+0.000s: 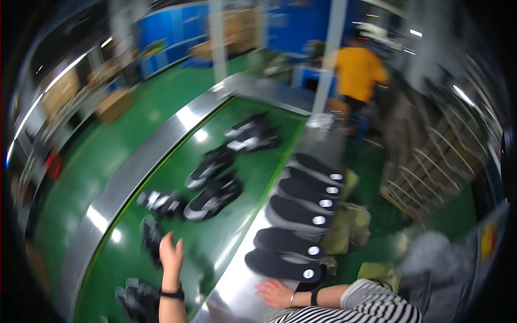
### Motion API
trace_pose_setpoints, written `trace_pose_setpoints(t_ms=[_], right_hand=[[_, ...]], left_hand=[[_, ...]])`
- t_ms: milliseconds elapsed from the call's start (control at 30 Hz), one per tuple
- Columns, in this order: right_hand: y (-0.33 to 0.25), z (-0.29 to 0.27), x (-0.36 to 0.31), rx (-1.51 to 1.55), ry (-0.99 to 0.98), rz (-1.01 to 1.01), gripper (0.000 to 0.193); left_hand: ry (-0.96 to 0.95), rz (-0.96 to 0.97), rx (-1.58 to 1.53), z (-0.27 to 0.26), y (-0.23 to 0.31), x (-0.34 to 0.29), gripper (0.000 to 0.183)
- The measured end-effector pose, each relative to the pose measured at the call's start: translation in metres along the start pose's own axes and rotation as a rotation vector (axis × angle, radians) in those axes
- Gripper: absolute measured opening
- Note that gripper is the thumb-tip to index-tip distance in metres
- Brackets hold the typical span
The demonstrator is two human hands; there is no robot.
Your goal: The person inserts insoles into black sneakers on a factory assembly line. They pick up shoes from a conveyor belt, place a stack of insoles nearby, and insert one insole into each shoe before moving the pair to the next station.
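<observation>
My left hand [171, 254] is over the green conveyor belt [258, 183], thumb apart from the fingers. Right beside it is a dark shoe [151, 237]; motion blur hides whether they touch, but no grip shows. My right hand [274, 293] lies on the metal edge of the conveyor [229, 296] with its fingers spread. Just beyond it, several black insoles [283, 265] lie in an overlapping row along that edge, each with a white round mark at its right end. Black and grey shoes [212, 200] are scattered farther up the belt, and more dark shoes [137, 301] sit at the lower left.
Bags of yellowish plastic [353, 226] stand to the right of the conveyor. A rack with brown-grey sheets [431, 156] is farther right. A person in a yellow top [360, 75] is at the far end. A cardboard box [114, 104] sits at the left, and a pale post [331, 59] rises beside the belt.
</observation>
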State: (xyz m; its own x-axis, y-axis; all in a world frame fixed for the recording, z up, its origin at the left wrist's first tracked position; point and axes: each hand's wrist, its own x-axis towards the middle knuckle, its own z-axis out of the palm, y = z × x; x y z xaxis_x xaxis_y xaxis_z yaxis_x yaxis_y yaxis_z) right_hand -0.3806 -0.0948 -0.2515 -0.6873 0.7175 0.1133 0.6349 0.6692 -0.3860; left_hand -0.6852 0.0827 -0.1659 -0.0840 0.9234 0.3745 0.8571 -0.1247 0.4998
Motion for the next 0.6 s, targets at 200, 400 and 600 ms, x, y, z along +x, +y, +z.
trace_pose_setpoints(t_ms=[200,400,600], right_hand=[[0.012,0.047,0.003,0.031,0.254,-0.109,0.039],[-0.001,0.036,-0.009,-0.028,0.481,-0.165,0.038],[-0.003,0.037,-0.003,0.083,0.260,-0.088,0.038]], left_hand=[[-0.101,-0.737,-0.399,0.077,-0.023,0.049,0.050],[-0.176,-0.562,-0.488,0.096,-0.038,0.067,0.049],[0.140,-0.257,0.035,0.092,-0.063,0.071,0.032]])
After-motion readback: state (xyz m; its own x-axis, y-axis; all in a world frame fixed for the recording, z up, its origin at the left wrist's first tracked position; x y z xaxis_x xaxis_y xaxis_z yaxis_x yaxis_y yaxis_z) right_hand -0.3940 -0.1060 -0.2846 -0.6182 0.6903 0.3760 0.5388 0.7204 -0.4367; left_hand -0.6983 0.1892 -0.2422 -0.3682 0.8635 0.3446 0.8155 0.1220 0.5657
